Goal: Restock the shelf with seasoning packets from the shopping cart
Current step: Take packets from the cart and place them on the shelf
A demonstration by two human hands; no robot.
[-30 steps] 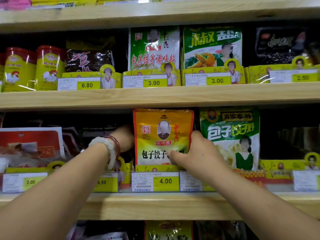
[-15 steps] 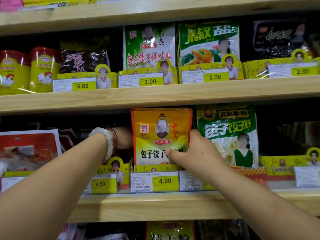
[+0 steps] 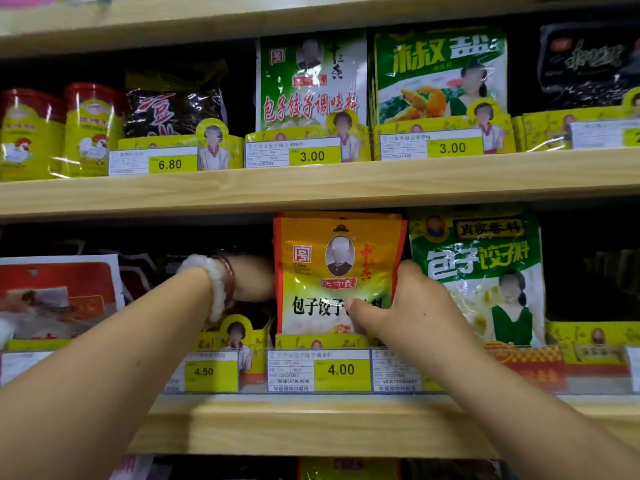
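The orange-and-yellow seasoning packet (image 3: 337, 275) stands upright on the lower wooden shelf (image 3: 311, 424), above the 4.00 price tag (image 3: 341, 370); the right hand (image 3: 412, 313) pinches its right edge, thumb on the printed front and the other fingers hidden behind. The left hand (image 3: 251, 278), wearing two bracelets (image 3: 221, 287), reaches behind the packet's left edge, so its grip cannot be told. One green dumpling-seasoning packet (image 3: 485, 271) stands just right; above, two red-capped chicken canisters (image 3: 62, 129) show.
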